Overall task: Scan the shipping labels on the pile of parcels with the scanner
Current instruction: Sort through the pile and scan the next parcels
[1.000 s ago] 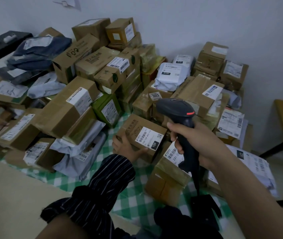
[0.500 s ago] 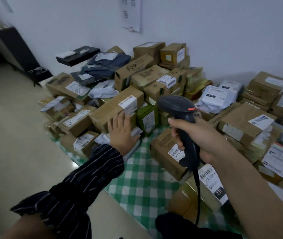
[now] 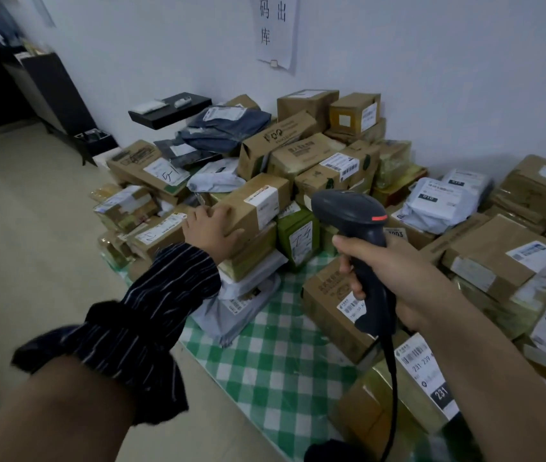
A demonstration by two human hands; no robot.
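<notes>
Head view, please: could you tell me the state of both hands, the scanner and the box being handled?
left hand: grips the long cardboard box by its end.
right hand: grips the scanner by its handle.
scanner: upright, head towards the pile.
long cardboard box: lying on the pile, label visible.

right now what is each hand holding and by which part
The right hand grips the scanner by its handle. The left hand lies on a cardboard box; whether it grips cannot be told.

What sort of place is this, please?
Probably a small parcel depot: labelled parcels heaped on a checked cloth, a scanner in the right hand, a paper notice on the wall.
</notes>
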